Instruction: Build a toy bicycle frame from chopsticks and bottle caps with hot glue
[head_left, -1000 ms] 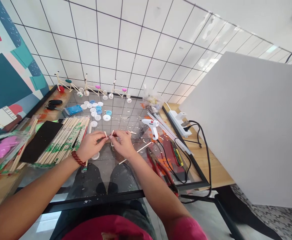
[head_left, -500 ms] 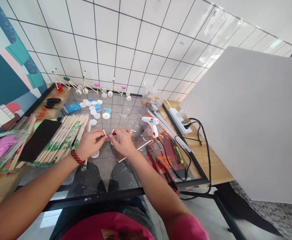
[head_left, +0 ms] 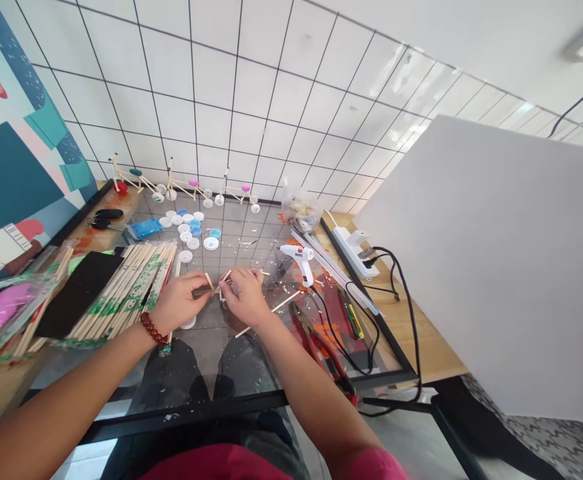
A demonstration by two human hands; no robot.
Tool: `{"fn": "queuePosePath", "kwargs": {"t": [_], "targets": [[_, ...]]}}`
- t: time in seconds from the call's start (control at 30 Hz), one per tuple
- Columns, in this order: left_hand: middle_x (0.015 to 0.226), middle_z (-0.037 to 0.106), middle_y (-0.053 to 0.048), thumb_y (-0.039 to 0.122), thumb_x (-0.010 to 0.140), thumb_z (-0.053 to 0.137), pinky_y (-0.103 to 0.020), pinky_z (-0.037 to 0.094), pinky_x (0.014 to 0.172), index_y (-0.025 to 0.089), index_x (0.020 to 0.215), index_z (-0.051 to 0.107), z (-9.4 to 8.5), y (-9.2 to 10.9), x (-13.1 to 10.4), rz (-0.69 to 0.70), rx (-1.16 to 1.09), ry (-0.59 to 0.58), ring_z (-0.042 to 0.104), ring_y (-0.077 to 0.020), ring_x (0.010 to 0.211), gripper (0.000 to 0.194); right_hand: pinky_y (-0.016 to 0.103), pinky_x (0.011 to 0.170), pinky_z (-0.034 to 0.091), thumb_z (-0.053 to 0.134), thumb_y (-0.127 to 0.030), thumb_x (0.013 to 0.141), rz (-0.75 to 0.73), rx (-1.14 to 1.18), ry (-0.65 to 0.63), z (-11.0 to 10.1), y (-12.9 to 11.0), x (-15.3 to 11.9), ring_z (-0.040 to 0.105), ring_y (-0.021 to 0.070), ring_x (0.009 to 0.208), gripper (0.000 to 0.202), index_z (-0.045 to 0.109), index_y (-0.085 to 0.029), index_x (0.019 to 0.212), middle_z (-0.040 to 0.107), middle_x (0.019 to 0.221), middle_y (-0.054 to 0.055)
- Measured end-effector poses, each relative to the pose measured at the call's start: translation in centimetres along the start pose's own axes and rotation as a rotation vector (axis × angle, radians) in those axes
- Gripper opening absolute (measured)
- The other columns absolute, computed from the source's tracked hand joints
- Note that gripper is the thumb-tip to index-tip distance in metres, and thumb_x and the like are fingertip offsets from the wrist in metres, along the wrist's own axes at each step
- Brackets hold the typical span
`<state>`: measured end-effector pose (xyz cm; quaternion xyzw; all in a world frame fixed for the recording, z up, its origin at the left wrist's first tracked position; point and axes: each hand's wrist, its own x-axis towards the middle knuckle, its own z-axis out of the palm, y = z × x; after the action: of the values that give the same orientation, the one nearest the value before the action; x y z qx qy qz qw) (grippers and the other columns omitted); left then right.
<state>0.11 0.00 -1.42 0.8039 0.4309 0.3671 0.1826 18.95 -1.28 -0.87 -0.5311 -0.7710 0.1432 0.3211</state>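
Above the glass tabletop, my left hand [head_left: 180, 303] pinches a short piece of wooden stick [head_left: 208, 281] between thumb and fingers. Close beside it, my right hand [head_left: 244, 295] is closed on another short wooden piece [head_left: 226, 275]. The lower ends of the two pieces come together between my fingertips; whether they are joined I cannot tell. More pale wood shows under the right fingers, mostly hidden. A longer thin stick [head_left: 286, 303] lies by my right wrist. White and blue bottle caps [head_left: 192, 243] are spread beyond the left hand.
Wrapped chopsticks [head_left: 121, 293] and a black sheet [head_left: 78, 293] lie left. A white glue gun [head_left: 300, 260], red-handled pliers [head_left: 321, 347], a cutter knife [head_left: 354, 317] and a power strip [head_left: 354, 252] are right. Small stick-and-cap tricycle models [head_left: 181, 183] stand at the back.
The two short wooden pieces now lean toward each other at their lower ends, my hands still close together. The camera view has tilted slightly, so everything sits lower in the picture.
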Motion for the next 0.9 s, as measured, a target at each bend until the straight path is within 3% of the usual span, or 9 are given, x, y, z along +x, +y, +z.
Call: {"fn": "queuePosePath", "kwargs": {"t": [0.5, 0.77, 0.9], "targets": [[0.095, 0.073, -0.007, 0.023, 0.083, 0.060, -0.030, 0.054, 0.078, 0.020, 0.084, 0.076, 0.04, 0.28, -0.07, -0.008, 0.033, -0.024, 0.070, -0.0213, 0.086, 0.016, 0.039, 0.101, 0.022, 0.058, -0.024, 0.093, -0.015, 0.007, 0.003, 0.19, 0.06, -0.08, 0.060, 0.0201, 0.105, 0.004, 0.062, -0.023, 0.095, 0.071, 0.101, 0.001], [0.097, 0.074, -0.007, 0.022, 0.081, 0.060, -0.032, 0.055, 0.079, 0.021, 0.086, 0.075, -0.07, 0.30, -0.15, -0.009, 0.040, -0.040, 0.071, -0.0222, 0.089, 0.016, 0.041, 0.104, 0.024, 0.058, -0.021, 0.083, -0.037, 0.139, 0.098, 0.25, 0.12, -0.23, 0.063, 0.0217, 0.107, 0.039, 0.056, -0.024, 0.122, 0.071, 0.112, 0.005], [0.109, 0.073, -0.010, 0.021, 0.079, 0.057, -0.037, 0.057, 0.088, 0.020, 0.103, 0.074, -0.05, 0.10, -0.37, -0.029, 0.060, 0.007, 0.071, -0.0256, 0.099, 0.029, 0.041, 0.104, 0.026, 0.049, -0.015, 0.079, -0.028, 0.223, 0.162, 0.06, 0.32, -0.21, 0.063, 0.0202, 0.108, 0.047, 0.054, -0.022, 0.125, 0.070, 0.116, 0.005]]}}
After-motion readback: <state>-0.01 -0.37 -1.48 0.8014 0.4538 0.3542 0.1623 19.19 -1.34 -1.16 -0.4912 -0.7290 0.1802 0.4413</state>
